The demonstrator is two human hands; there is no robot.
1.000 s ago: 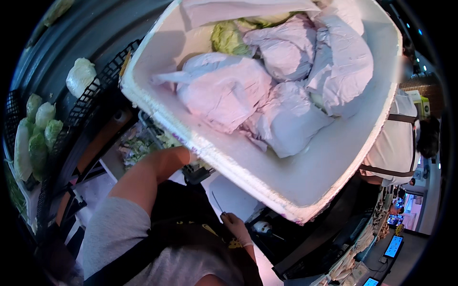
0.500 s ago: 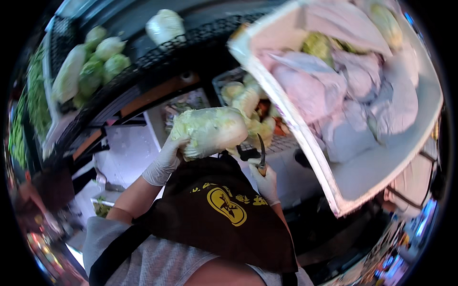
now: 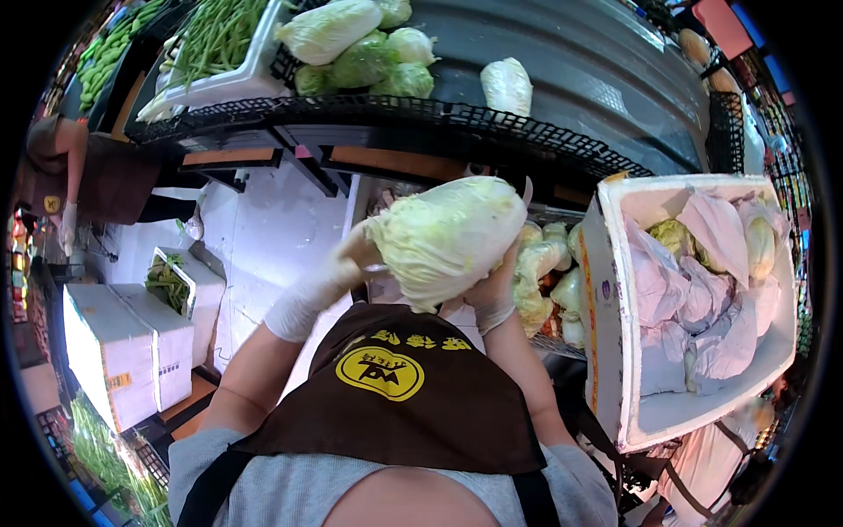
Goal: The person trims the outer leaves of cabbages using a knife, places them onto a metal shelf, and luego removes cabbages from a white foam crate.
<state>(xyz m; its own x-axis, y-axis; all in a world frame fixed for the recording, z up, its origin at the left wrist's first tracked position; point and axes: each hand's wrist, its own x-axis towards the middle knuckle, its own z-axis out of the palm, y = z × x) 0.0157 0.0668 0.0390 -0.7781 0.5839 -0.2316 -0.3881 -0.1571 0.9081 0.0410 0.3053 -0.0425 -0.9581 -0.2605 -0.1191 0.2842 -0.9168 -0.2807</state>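
Note:
A large pale green napa cabbage [image 3: 450,237] is held up in front of my chest. My left hand [image 3: 327,279], in a thin white glove, grips its stem end on the left. My right hand [image 3: 493,294], also gloved, supports it from underneath on the right. Behind the cabbage lies a wire basket with loose cabbage leaves [image 3: 544,281]. To the right stands a white foam box [image 3: 615,351] holding several cabbages wrapped in pinkish paper [image 3: 694,299].
A black mesh shelf [image 3: 421,119] above carries more napa cabbages [image 3: 360,44] and a white tray of green beans [image 3: 211,44]. White foam boxes [image 3: 123,342] sit on the floor at left. Another person in a brown apron [image 3: 79,176] stands at far left.
The view has swung so the foam box sits lower on the right. The cabbage has risen closer and larger, and my right hand has come up under it.

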